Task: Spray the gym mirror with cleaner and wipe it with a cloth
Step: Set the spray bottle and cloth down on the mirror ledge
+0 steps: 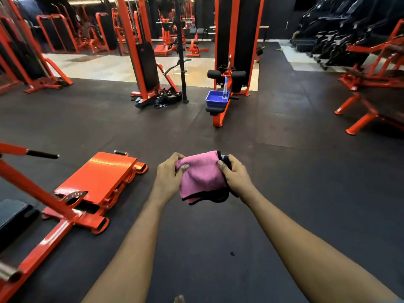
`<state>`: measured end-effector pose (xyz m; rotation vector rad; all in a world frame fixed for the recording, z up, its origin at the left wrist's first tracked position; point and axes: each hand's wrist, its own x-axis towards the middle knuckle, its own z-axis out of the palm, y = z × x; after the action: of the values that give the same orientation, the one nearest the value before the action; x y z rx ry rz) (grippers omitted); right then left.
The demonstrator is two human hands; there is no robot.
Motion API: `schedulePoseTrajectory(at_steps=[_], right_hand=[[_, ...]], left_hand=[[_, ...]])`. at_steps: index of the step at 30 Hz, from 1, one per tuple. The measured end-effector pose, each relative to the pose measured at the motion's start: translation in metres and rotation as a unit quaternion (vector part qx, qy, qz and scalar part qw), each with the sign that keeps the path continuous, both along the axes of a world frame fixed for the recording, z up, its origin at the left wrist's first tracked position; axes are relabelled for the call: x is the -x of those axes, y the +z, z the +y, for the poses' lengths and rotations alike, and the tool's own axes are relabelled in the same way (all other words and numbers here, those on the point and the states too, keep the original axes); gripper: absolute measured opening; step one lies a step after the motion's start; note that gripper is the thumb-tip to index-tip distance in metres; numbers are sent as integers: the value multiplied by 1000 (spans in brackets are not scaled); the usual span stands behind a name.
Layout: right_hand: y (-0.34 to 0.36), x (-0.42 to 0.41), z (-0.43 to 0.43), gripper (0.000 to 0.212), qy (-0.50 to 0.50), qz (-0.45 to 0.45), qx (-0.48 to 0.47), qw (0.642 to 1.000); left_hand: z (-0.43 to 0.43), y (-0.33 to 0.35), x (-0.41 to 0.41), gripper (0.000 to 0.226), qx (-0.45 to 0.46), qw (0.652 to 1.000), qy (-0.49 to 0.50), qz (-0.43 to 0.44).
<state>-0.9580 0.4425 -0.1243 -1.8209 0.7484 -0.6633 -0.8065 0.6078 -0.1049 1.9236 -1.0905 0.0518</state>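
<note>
1. Fingers of the right hand curl round the right edge of the pink cloth, thumb pressed on its top face; the fingers of the left hand pinch its left edge the same way. Both hands hold it, so neither is free.
2. Cloth hangs folded between the two hands above the dark floor, its long axis running left to right, a black-trimmed fold drooping below.
3. Forearms reach forward almost parallel, wrists turned inward toward each other at about the same height.
4. Spray bottle stands tilted in the blue tub on the seat of the orange machine, well apart and straight ahead, a little right of the cloth. By my judgement the right hand is slightly nearer to it.
5. Mirror: I cannot tell which far surface it is.
</note>
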Motion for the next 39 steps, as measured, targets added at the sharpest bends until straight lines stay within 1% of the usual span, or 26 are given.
schedulePoseTrajectory(at_steps=[4,8,12,14,17,19,25,29,32,35,37,39], right_hand=[[-2,-87,-62,25,-16,-3,13,1000],[9,-181,-125,22,-40,-9,11,999],[17,-256,-183,20,-58,-17,3,998],[17,-287,-213,19,-68,-20,2,998],[9,-339,-276,9,-71,-28,-3,997],[4,-368,-317,10,-74,-35,0,997],[7,-471,-464,3,-73,-43,3,996],[17,-533,-550,14,-82,-39,-1,996],[11,-585,-615,11,-72,-35,-6,997],[1,-634,-676,12,-82,-28,-8,996],[-3,-672,-717,7,-89,-23,-13,996],[-3,-706,-752,14,-96,-12,-18,995]], left_hand=[[-64,-3,-91,13,10,1000,-25,-4],[-135,9,-194,11,10,999,-48,-8],[-208,21,-281,11,11,998,-68,-15],[-241,22,-312,10,12,997,-75,-14],[-306,12,-367,9,13,996,-90,-4],[-347,4,-398,8,10,995,-95,-5],[-493,14,-495,11,6,995,-95,-11],[-576,23,-554,10,10,996,-89,-4],[-643,14,-607,10,5,996,-87,6],[-706,0,-660,12,12,995,-101,14],[-750,-6,-698,12,16,993,-111,20],[-789,-9,-734,12,14,993,-116,33]])
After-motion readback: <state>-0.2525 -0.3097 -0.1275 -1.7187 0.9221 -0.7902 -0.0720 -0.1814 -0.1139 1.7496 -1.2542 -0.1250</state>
